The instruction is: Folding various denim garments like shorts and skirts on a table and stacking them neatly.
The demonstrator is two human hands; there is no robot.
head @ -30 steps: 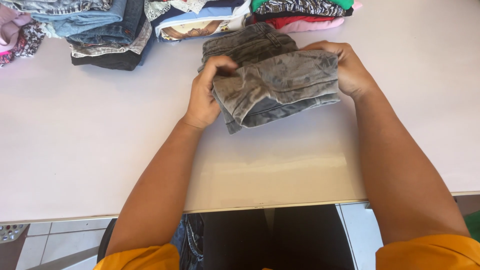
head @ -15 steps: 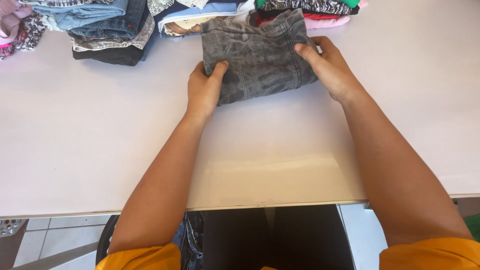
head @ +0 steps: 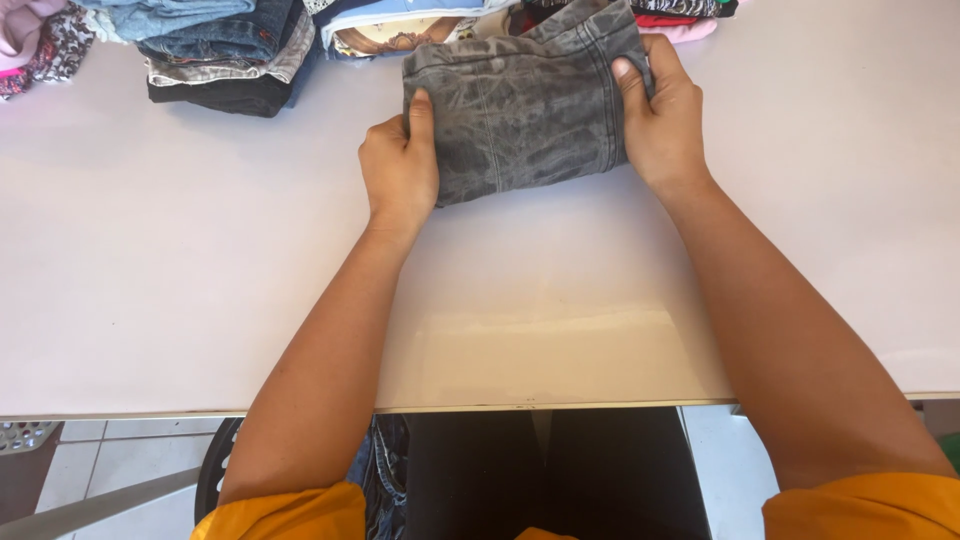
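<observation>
Head view: both hands, left hand and right hand, have fingers clamped on folded grey jeans.

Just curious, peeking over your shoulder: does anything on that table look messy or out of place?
Nothing stands out. Both hands, left and right, grip the folded grey jeans flat on the white table. The stacked clothes behind are a bit uneven, nothing more.

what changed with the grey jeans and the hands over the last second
The folded grey washed denim garment went from a loose, bunched bundle to a flat, neat rectangle and slid away from the person toward the stacks of folded clothes. The left hand and right hand moved with it and now grip its two side edges. The white table and the stacks stayed as they were.
</observation>
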